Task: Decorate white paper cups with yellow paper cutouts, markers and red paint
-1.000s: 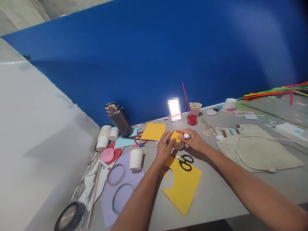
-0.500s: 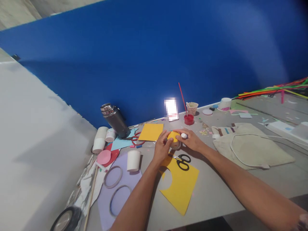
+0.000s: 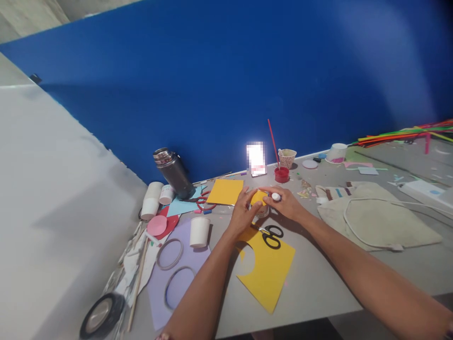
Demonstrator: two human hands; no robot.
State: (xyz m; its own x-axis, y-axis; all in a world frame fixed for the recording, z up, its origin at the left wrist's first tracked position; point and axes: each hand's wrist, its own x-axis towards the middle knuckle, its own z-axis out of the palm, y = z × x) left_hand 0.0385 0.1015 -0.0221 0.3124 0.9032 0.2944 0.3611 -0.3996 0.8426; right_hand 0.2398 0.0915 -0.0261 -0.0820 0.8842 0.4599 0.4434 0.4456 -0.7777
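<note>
A yellow paper piece (image 3: 259, 197) covers the top of a small patterned cup (image 3: 262, 212), mostly hidden by my fingers. My left hand (image 3: 244, 210) is closed around the paper's left side, thumb on top. My right hand (image 3: 286, 204) presses the paper from the right and also has a white-capped stick (image 3: 276, 197), perhaps a marker or glue, tucked in its fingers. Right below the cup lie black-handled scissors (image 3: 272, 237), resting on a yellow sheet (image 3: 271, 271) with a round piece cut out of it.
On the left are a white paper cup (image 3: 200, 232), tape rings (image 3: 170, 254) on purple paper (image 3: 157, 293), and a dark thermos (image 3: 174, 174). Behind stand a bright phone (image 3: 256, 159) and a red paint pot (image 3: 281, 175). A cloth bag (image 3: 385, 217) with a white cable lies right.
The view has shifted slightly, so everything sits a little further right. Both hands stay on the yellow paper and cup, with only small finger shifts.
</note>
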